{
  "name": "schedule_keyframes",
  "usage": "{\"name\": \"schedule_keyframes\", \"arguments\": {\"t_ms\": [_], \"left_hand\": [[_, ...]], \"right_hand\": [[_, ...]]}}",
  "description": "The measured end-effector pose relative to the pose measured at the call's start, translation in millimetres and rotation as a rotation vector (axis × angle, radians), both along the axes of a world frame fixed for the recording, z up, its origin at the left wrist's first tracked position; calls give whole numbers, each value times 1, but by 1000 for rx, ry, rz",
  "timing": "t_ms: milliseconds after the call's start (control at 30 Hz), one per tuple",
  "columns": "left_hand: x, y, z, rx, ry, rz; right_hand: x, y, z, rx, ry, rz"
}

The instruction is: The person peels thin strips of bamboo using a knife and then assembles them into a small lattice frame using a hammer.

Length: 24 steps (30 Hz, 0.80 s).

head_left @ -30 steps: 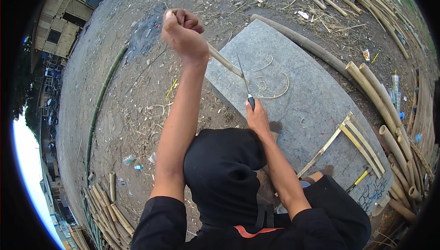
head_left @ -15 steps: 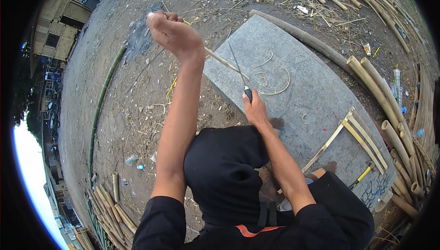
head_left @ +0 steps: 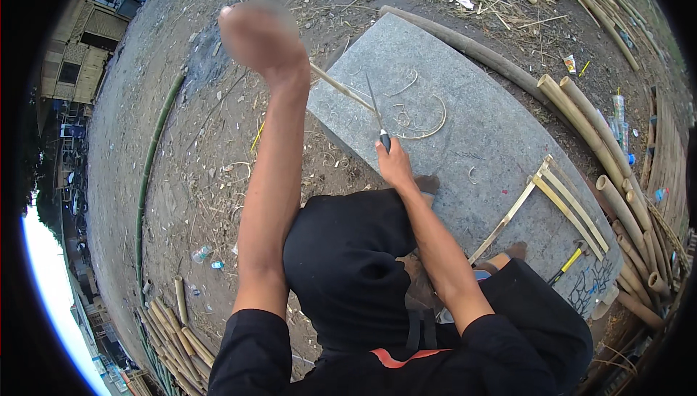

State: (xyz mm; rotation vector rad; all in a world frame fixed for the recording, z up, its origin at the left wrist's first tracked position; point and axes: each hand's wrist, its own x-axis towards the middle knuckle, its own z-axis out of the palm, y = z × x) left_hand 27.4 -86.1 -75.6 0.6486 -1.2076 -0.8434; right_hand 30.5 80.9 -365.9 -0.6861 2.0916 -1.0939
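Strip (head_left: 341, 87), pale and narrow, slanting from beside the left wrist down toward the near right, over the far left part of the grey slab (head_left: 479, 105). At its near right end, the blade of a knife (head_left: 381, 121), thin and dark, pointing to the far side and a little to the left. Cannot tell whether blade and strip are really touching.

Around the dark handle of the knife, the right hand (head_left: 395, 164), closed firmly, just beyond the right knee-side of the black trousers (head_left: 348, 251). Farther and to the left, the left hand (head_left: 261, 39), raised at the end of a stretched arm, much blurred; cannot tell whether wide, narrow or gripping the strip.

On the slab, just right of the knife, thin curled shavings (head_left: 445, 114). On its near right part, several slats (head_left: 568, 211) meeting at their far end, and near them a hammer (head_left: 572, 259) with yellow handle. Along the far right edge of the slab, a thick brown pole (head_left: 468, 46); more to the right, a group of bamboo tubes (head_left: 579, 121). To the left, on bare ground, a long green stalk (head_left: 149, 164); at the near left, a pile of canes (head_left: 174, 341).
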Motion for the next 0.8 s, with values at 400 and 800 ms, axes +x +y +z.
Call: {"name": "schedule_keyframes", "arguments": {"t_ms": [400,800], "left_hand": [[196,41,8,-216,-55,231],[304,98,-27,-16,-116,405]], "right_hand": [[9,64,-31,112,-414,-326],[-22,36,-36,104,47,-244]]}}
